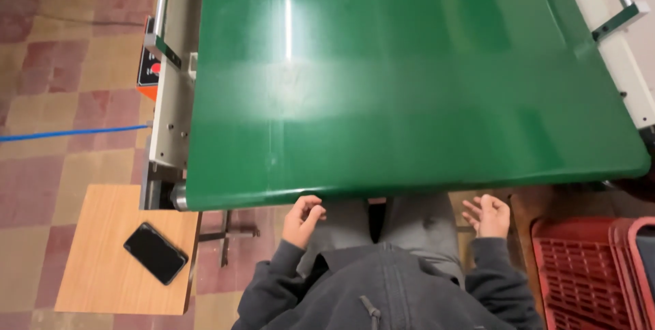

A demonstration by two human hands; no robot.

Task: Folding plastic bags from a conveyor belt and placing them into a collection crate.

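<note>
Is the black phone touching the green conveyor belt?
Apart. The head view shows the phone lying on a wooden board, floor visible between board and belt.

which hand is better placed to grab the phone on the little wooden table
Left, probably. The left hand rests on the lap, on the same side as the black phone on the wooden side table. The right hand lies open on the far side, beside the red crate.

Checkered red/tan tile floor (61,64), wood side table (102,262) w/ black phone (155,253), red crates (587,268) at right
</note>
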